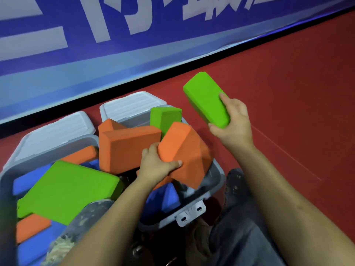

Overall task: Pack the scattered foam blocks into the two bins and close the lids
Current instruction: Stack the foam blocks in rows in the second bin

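Gripping: the right hand (233, 120) curls its fingers and thumb round the near end of a green rectangular foam block (206, 98), held in the air over the red floor (288, 89), to the right of the bins.
Left hand (155, 166): fingers and thumb wrapped over the near edge of an orange angular foam block (184, 150), which sits tilted on top of the load in the right bin (215, 181).
Right bin: grey plastic, heaped above its rim; a large orange rectangular block (124, 148) leans against the block under the left hand, a smaller green block (165, 118) stands upright behind them, and a blue block (167, 198) shows low inside near the front wall.
Right bin latch (192, 213): white clip on the front wall, hanging free.
Right bin lid (130, 106): white, ribbed, swung open behind the bin toward the wall.
Left bin (7, 181): grey, holding a wide green flat block (65, 191) lying tilted on top, with blue blocks (28, 181) and an orange block (30, 227) under and beside it; another orange piece (80, 155) lies at the far side.
Left bin lid (55, 133): white, open, leaning back behind the bin.
Backdrop: a blue banner with large pale lettering (115, 35) runs along the floor edge behind both lids.
Foreground: both bare forearms reach forward; speckled grey trousers (240, 227) show below them.
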Demonstrator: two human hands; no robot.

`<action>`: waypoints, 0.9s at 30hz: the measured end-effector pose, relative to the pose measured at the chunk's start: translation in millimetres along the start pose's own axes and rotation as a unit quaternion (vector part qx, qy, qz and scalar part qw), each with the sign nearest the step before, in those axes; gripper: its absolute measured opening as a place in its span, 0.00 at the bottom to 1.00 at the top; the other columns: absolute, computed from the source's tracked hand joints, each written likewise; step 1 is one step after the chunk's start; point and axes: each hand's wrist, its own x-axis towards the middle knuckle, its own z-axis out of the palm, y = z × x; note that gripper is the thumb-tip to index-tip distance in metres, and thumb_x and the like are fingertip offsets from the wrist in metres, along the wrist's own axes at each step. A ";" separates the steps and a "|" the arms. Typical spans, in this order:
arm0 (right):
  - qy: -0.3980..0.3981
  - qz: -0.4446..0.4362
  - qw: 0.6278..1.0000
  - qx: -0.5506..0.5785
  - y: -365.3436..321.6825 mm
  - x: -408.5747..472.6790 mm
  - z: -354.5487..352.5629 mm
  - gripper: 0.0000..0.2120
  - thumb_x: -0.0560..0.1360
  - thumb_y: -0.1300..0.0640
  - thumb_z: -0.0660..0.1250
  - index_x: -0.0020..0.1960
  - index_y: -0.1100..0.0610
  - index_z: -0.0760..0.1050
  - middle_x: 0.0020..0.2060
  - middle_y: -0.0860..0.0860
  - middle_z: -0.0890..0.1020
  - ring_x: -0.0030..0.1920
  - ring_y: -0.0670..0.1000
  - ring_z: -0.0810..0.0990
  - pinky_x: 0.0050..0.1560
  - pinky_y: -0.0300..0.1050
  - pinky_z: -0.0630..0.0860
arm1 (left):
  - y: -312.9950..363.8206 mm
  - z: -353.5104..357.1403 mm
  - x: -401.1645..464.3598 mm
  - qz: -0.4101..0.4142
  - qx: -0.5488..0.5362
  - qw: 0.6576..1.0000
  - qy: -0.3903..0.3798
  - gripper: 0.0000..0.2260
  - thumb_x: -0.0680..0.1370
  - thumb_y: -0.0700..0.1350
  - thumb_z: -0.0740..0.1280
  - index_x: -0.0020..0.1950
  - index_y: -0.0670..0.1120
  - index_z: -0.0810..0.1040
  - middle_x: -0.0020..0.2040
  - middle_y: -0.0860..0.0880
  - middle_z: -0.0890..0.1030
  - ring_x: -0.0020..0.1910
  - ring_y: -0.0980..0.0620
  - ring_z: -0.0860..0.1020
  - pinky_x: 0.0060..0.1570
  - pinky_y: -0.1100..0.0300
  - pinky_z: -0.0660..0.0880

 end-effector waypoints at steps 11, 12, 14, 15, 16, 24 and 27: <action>-0.095 0.026 0.995 0.030 55.3 34.8 21.5 0.38 0.60 0.57 0.73 0.70 0.56 0.69 0.60 0.60 0.73 0.57 0.46 0.68 0.57 0.17 0.55 | -40.3 61.7 15.2 0.115 0.185 0.964 -0.155 0.44 0.62 0.58 0.77 0.73 0.49 0.62 0.60 0.47 0.65 0.63 0.45 0.68 0.68 0.53 0.65; -0.107 0.035 0.993 0.036 58.2 36.5 22.0 0.38 0.62 0.59 0.74 0.70 0.54 0.68 0.60 0.59 0.72 0.56 0.44 0.67 0.56 0.17 0.55 | -43.6 66.1 17.2 0.110 0.190 0.961 -0.167 0.45 0.62 0.59 0.77 0.74 0.49 0.61 0.60 0.46 0.65 0.63 0.44 0.68 0.68 0.52 0.65; -0.128 0.040 0.990 0.042 61.4 39.3 22.2 0.38 0.63 0.63 0.75 0.70 0.52 0.67 0.61 0.57 0.71 0.56 0.42 0.67 0.54 0.16 0.56 | -48.7 71.9 20.9 0.096 0.194 0.960 -0.180 0.46 0.64 0.59 0.76 0.75 0.50 0.58 0.62 0.45 0.64 0.64 0.42 0.67 0.68 0.51 0.65; -0.139 0.034 0.989 0.043 62.2 39.9 22.4 0.38 0.63 0.63 0.76 0.71 0.52 0.67 0.62 0.57 0.71 0.56 0.42 0.67 0.54 0.16 0.56 | -50.3 73.1 22.8 0.090 0.190 0.960 -0.184 0.46 0.65 0.59 0.76 0.76 0.50 0.56 0.63 0.45 0.64 0.65 0.42 0.67 0.68 0.51 0.65; -0.151 0.025 0.987 0.044 62.3 39.4 22.6 0.38 0.63 0.63 0.76 0.71 0.52 0.67 0.61 0.56 0.71 0.57 0.42 0.67 0.54 0.17 0.56 | -51.2 73.3 24.0 0.080 0.189 0.959 -0.194 0.47 0.67 0.60 0.75 0.77 0.51 0.53 0.64 0.45 0.63 0.66 0.43 0.66 0.69 0.52 0.64; -0.239 -0.019 0.969 0.053 57.2 32.6 24.2 0.38 0.63 0.62 0.78 0.70 0.51 0.68 0.61 0.53 0.73 0.58 0.46 0.69 0.54 0.26 0.63 | -77.6 81.6 7.6 0.048 0.351 0.874 -0.331 0.30 0.79 0.65 0.52 0.77 0.62 0.44 0.76 0.48 0.60 0.72 0.42 0.60 0.70 0.44 0.59; -0.302 -0.029 0.952 0.034 57.8 28.6 25.9 0.38 0.62 0.63 0.78 0.69 0.50 0.68 0.61 0.56 0.73 0.60 0.50 0.71 0.54 0.30 0.64 | -87.4 80.4 11.2 0.040 0.319 0.890 -0.324 0.26 0.80 0.63 0.53 0.76 0.65 0.46 0.75 0.48 0.60 0.72 0.42 0.61 0.70 0.43 0.61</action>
